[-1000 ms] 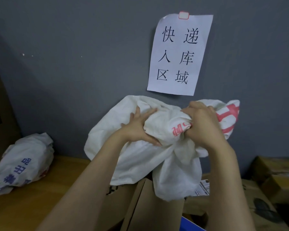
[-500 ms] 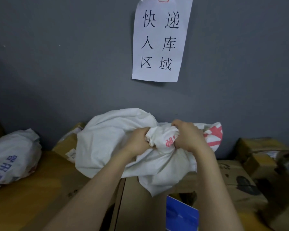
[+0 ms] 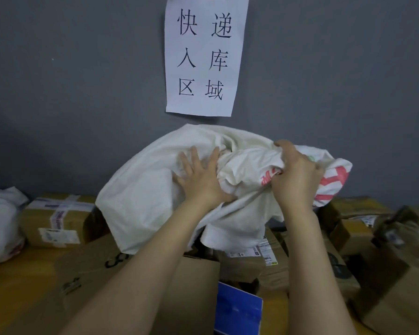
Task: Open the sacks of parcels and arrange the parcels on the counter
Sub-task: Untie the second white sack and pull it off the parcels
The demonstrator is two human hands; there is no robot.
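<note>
White woven sack with red print (image 3: 150, 189), limp, held over brown cardboard parcels (image 3: 58, 221) strewn on yellow worktop (image 3: 15, 286). Left hand (image 3: 201, 177) flat, fingers spread, pressing it; right hand (image 3: 295, 175) clutches bunched fabric. Judged: sack emptied; second white sack (image 3: 0, 226) at 9 o'clock seemingly full; arranging pending.

Sack (image 3: 143, 189) above parcels (image 3: 252, 259), before wall (image 3: 82, 93)

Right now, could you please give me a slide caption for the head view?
Left hand flat on a white sack, right hand gripping its bunched fabric, above cardboard parcels.
</note>
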